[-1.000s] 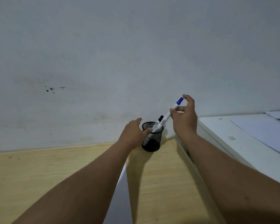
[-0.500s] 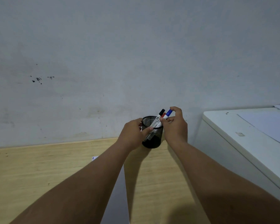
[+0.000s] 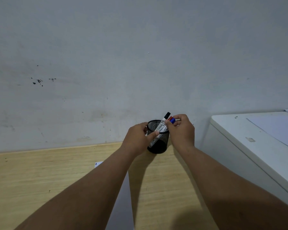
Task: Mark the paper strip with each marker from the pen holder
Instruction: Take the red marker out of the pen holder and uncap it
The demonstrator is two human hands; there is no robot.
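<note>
A black mesh pen holder point(image 3: 160, 143) stands on the wooden table by the wall. Three markers lean in it: a black-capped one point(image 3: 165, 119), a red-capped one point(image 3: 170, 118) and a blue-capped one point(image 3: 173, 120). My left hand point(image 3: 137, 138) grips the holder's left side, thumb across its front. My right hand point(image 3: 181, 130) is at the holder's right rim, fingers pinched on the blue-capped marker. A white paper strip point(image 3: 122, 203) lies on the table below the holder, mostly hidden under my left forearm, with a small dark mark at its far corner.
A white cabinet or appliance point(image 3: 256, 146) stands to the right of the holder, with paper sheets point(image 3: 276, 127) on top. A grey wall point(image 3: 140, 63) rises right behind the table. Bare wooden tabletop point(image 3: 40, 180) stretches to the left.
My right hand has lowered the blue-capped marker from above the holder down into it, beside the other markers. My left hand has stayed on the holder.
</note>
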